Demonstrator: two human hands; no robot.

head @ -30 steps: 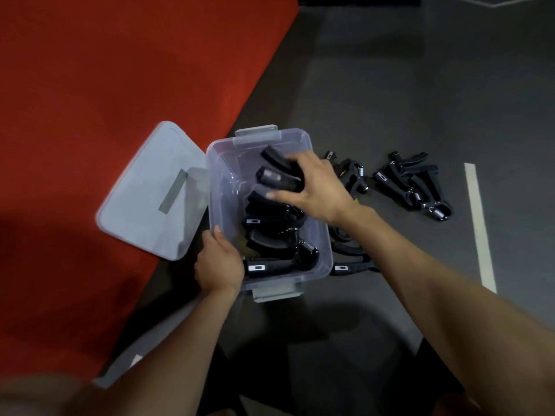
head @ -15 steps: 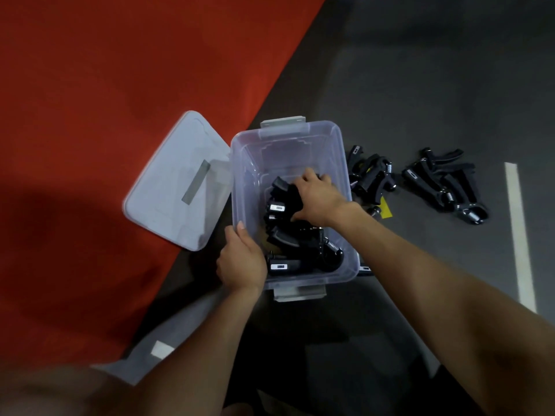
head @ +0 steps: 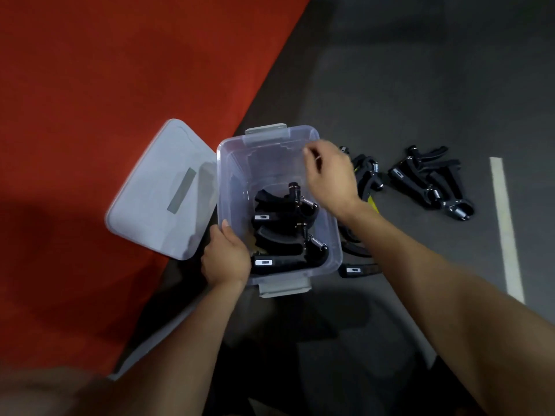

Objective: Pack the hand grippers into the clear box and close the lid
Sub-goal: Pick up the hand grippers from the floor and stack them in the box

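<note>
The clear box (head: 264, 151) stands open on the dark floor, with several black hand grippers (head: 285, 235) lying in its near half. My left hand (head: 226, 256) grips the box's near left rim. My right hand (head: 330, 175) hovers over the box's right rim, empty, its fingers loosely curled. The pale lid (head: 162, 190) lies flat to the left of the box, partly on the red mat. More hand grippers lie on the floor to the right: one group (head: 368, 175) just behind my right hand, another (head: 432, 181) farther right, and some (head: 357, 270) under my right forearm.
A red mat (head: 105, 85) covers the left side. A white floor line (head: 507, 229) runs along the far right. The box has grey latches at its far end (head: 265, 129) and near end (head: 285, 288).
My right hand put a hand gripper down in the box, let go and rose up and right to the rim, now empty. My left hand kept its hold on the box.
</note>
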